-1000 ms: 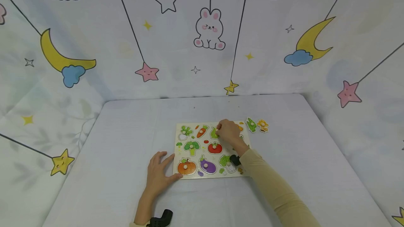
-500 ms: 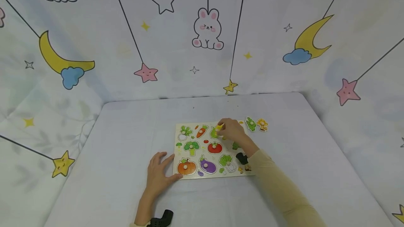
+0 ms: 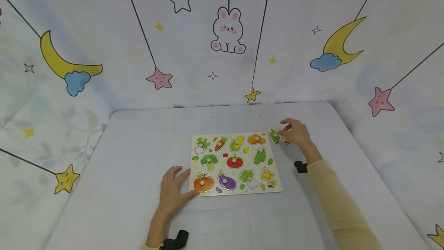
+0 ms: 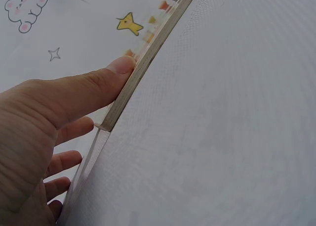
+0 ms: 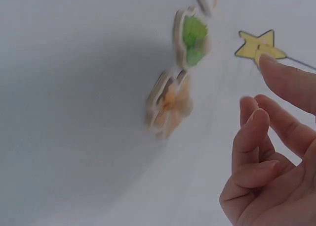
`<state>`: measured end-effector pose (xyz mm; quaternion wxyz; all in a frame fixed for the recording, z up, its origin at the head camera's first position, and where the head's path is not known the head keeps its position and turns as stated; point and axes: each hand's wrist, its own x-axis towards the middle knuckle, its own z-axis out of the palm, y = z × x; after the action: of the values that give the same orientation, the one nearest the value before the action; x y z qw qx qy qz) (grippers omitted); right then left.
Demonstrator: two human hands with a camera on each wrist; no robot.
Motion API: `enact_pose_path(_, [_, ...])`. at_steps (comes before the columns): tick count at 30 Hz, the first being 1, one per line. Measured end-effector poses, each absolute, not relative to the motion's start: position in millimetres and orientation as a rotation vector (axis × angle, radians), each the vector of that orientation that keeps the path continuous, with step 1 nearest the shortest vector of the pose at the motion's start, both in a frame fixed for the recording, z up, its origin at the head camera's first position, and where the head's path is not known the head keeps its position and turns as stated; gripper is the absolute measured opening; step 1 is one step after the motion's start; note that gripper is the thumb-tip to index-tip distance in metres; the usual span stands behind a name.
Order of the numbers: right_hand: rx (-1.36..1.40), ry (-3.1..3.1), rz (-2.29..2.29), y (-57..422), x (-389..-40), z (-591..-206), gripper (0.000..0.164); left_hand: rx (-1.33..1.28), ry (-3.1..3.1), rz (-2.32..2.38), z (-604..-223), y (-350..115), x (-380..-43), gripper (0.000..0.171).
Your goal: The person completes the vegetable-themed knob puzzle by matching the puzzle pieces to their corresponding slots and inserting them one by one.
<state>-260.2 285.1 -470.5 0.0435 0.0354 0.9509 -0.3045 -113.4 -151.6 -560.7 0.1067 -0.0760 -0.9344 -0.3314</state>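
Note:
A wooden vegetable puzzle board (image 3: 278, 189) lies on the table. At its front left corner my left hand (image 3: 172, 190) steadies it, thumb (image 4: 121, 65) on the edge and other fingers spread along the left side. Beyond the board's back right corner, my right hand (image 3: 297, 132) hovers over two loose knobbed pieces, holding nothing. One is a green asparagus-like piece (image 5: 194, 40); the other is a yellow-orange mushroom piece (image 5: 168, 107), largely hidden by the hand in the head view. A corn piece (image 3: 237, 143) sits in the board's back row.
Knobbed carrot (image 3: 220, 144), tomato (image 3: 234, 162), eggplant (image 3: 227, 182) and pumpkin (image 3: 203, 183) pieces sit in the board. Pictures of asparagus (image 3: 259, 156) and a mushroom (image 3: 268, 176) show no knobs. White cloth covers the table (image 3: 145, 134), and a printed curtain (image 3: 194, 49) hangs behind.
My right hand has left the corn spot on the board and moved right to the loose pieces. The corn is now uncovered in the board. My left hand stays put.

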Motion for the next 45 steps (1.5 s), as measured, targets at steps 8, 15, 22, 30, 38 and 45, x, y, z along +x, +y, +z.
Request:
enact_pose_path(8, [0.177,2.824,-0.923,326,-267,-493,0.052,-0.222,-2.762,-0.981,-560,-152,-113,0.077])
enact_pose_path(15, [0.187,2.703,-1.031,329,-272,-505,0.045,-0.221,-2.756,-0.998,-560,-151,-112,0.078])
enact_pose_path(22, [0.22,2.755,-1.052,325,-273,-513,0.036,-0.215,-2.755,-0.999,-560,-151,-112,0.078])
enact_pose_path(30, [0.259,2.74,-1.11,321,-273,-514,0.029,-0.229,-2.741,-0.965,-558,-153,-112,0.076])
enact_pose_path(38, [0.271,2.761,-1.073,322,-273,-515,0.03,-0.235,-2.734,-0.95,-561,-153,-113,0.076])
enact_pose_path(45, [0.262,2.773,-1.059,325,-266,-504,0.028,-0.234,-2.742,-0.963,-561,-151,-113,0.077])
